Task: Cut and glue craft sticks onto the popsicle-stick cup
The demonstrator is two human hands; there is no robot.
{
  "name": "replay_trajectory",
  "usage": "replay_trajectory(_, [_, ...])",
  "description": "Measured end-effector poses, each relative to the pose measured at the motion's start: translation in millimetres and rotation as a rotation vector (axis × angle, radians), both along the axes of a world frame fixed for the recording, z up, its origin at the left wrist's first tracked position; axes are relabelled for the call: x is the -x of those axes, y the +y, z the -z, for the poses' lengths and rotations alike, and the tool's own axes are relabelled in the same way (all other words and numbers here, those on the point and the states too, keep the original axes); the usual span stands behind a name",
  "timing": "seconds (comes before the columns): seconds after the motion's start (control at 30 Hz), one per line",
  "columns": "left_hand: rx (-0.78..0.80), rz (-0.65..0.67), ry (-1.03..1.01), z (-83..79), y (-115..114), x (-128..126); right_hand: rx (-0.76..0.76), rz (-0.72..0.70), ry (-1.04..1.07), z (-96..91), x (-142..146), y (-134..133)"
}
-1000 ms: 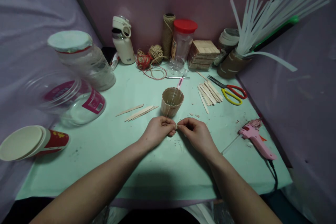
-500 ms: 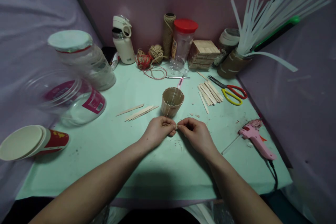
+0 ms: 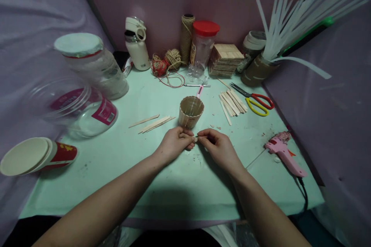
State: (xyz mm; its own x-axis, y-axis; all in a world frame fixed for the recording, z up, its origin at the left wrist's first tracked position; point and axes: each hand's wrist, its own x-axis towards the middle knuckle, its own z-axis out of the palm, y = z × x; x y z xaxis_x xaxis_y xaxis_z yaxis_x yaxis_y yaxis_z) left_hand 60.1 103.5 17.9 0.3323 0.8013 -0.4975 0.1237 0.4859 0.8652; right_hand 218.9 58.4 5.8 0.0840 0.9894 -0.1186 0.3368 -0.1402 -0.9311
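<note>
My left hand (image 3: 175,143) and my right hand (image 3: 216,146) meet at the middle of the pale green table (image 3: 174,177). Both are closed in a pinch on one small pale piece of wood (image 3: 196,139) held between their fingertips. Just beyond the fingers stands a small cup made of wooden sticks (image 3: 190,112), open at the top. Three loose thin sticks (image 3: 153,123) lie to the left of the cup.
A pile of craft sticks (image 3: 232,103) and red-and-yellow scissors (image 3: 256,102) lie at the right. A pink glue gun (image 3: 282,153) rests near the right edge. Plastic jars (image 3: 87,104), a paper cup (image 3: 34,156), twine, a bottle and a stick stack line the left and back.
My hands have barely shifted; the pinch on the small piece stays the same.
</note>
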Motion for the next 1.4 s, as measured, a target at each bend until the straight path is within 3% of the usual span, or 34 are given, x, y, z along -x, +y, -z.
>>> replay_trajectory(0.5, [-0.108, -0.017, -0.112, 6.1, -6.5, 1.0, 0.044, -0.063, -0.097, -5.2, -2.3, -0.6])
replay_trajectory(1.4, [-0.183, -0.009, -0.103, 8.1, -10.0, 1.7, 0.025, -0.086, -0.124, -7.0, 0.4, -2.4])
